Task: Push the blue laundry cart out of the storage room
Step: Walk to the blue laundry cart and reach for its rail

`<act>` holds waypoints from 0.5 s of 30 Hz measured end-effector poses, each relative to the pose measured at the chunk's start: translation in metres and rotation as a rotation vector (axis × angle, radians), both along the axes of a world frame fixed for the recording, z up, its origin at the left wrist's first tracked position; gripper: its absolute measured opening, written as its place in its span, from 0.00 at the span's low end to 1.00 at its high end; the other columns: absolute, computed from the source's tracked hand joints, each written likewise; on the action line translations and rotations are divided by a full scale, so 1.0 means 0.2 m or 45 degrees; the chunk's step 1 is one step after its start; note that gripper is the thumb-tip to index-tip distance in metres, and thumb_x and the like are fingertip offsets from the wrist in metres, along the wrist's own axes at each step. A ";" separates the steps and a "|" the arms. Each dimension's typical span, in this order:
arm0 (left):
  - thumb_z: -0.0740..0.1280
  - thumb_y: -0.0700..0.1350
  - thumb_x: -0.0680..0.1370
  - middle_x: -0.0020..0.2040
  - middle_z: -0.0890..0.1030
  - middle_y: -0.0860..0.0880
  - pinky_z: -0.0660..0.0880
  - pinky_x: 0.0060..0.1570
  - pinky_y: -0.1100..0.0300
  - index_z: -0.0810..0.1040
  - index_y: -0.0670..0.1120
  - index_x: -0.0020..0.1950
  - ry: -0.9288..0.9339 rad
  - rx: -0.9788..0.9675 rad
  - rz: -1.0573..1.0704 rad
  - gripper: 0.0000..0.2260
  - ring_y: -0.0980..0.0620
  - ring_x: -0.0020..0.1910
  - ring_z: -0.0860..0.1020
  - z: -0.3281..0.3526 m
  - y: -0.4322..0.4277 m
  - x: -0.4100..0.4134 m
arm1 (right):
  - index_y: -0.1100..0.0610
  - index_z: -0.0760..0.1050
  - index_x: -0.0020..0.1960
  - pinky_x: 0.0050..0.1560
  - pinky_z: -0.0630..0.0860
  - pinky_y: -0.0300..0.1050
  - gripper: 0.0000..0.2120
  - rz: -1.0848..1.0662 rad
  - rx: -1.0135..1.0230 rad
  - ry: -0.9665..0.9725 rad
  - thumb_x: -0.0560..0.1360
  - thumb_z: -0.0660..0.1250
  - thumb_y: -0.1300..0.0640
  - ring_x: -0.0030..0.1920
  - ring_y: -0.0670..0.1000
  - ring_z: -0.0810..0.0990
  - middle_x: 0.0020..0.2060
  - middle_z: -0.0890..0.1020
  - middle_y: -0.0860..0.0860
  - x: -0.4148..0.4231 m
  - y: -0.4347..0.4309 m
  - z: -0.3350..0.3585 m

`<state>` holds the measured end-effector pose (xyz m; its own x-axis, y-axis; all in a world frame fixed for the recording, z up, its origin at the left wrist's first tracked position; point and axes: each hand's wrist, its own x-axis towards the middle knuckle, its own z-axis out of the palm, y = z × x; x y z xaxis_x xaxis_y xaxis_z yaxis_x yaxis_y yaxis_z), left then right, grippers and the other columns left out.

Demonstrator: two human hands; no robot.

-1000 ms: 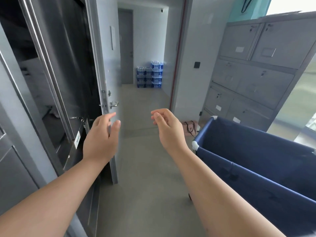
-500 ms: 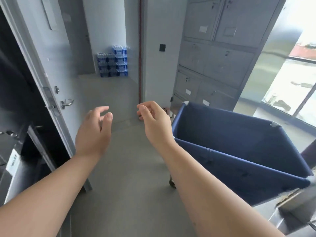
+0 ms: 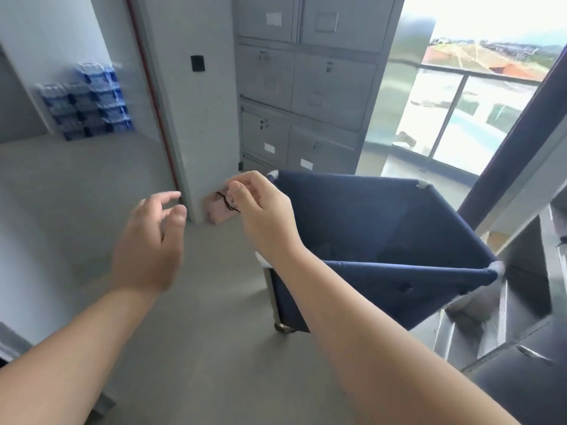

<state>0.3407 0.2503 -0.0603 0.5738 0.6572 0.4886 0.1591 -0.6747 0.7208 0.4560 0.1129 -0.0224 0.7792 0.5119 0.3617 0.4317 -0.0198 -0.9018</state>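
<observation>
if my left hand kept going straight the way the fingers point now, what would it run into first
Probably the white wall corner by the red-edged doorway; the left hand points up and slightly right toward it. Nothing shows between them, though depth is unclear.

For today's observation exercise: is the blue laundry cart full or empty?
Mostly empty: the blue laundry cart's inner walls are bare; its dark bottom isn't clearly visible.
</observation>
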 end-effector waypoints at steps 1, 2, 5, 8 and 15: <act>0.54 0.60 0.78 0.61 0.78 0.47 0.74 0.53 0.46 0.73 0.53 0.67 0.003 -0.006 -0.031 0.22 0.45 0.52 0.81 -0.01 0.01 0.05 | 0.48 0.80 0.51 0.48 0.77 0.45 0.10 -0.021 0.001 0.008 0.78 0.61 0.47 0.46 0.44 0.80 0.42 0.84 0.44 0.04 0.00 -0.01; 0.54 0.60 0.79 0.61 0.78 0.47 0.75 0.53 0.46 0.73 0.53 0.67 0.004 -0.020 -0.065 0.21 0.46 0.52 0.81 -0.02 0.01 0.10 | 0.48 0.80 0.50 0.47 0.77 0.43 0.10 -0.041 0.000 0.019 0.78 0.61 0.47 0.45 0.44 0.80 0.42 0.84 0.44 0.08 0.00 -0.02; 0.55 0.59 0.80 0.61 0.78 0.48 0.75 0.52 0.48 0.73 0.54 0.66 0.009 -0.061 -0.148 0.19 0.50 0.53 0.80 -0.07 0.01 0.24 | 0.48 0.80 0.50 0.45 0.76 0.37 0.09 -0.098 0.005 0.035 0.78 0.62 0.49 0.45 0.42 0.81 0.41 0.84 0.42 0.20 -0.01 -0.07; 0.55 0.57 0.80 0.61 0.78 0.49 0.76 0.54 0.46 0.74 0.53 0.66 0.005 -0.107 -0.209 0.18 0.52 0.52 0.80 -0.12 0.03 0.39 | 0.47 0.80 0.50 0.45 0.75 0.36 0.09 -0.151 -0.015 0.046 0.77 0.61 0.49 0.46 0.42 0.81 0.41 0.84 0.41 0.34 -0.01 -0.13; 0.57 0.54 0.81 0.63 0.77 0.52 0.72 0.54 0.60 0.75 0.52 0.66 0.019 -0.106 -0.322 0.17 0.59 0.58 0.77 -0.25 0.05 0.77 | 0.44 0.79 0.51 0.51 0.80 0.50 0.08 -0.261 -0.045 0.033 0.79 0.61 0.49 0.49 0.45 0.82 0.45 0.84 0.41 0.72 -0.01 -0.32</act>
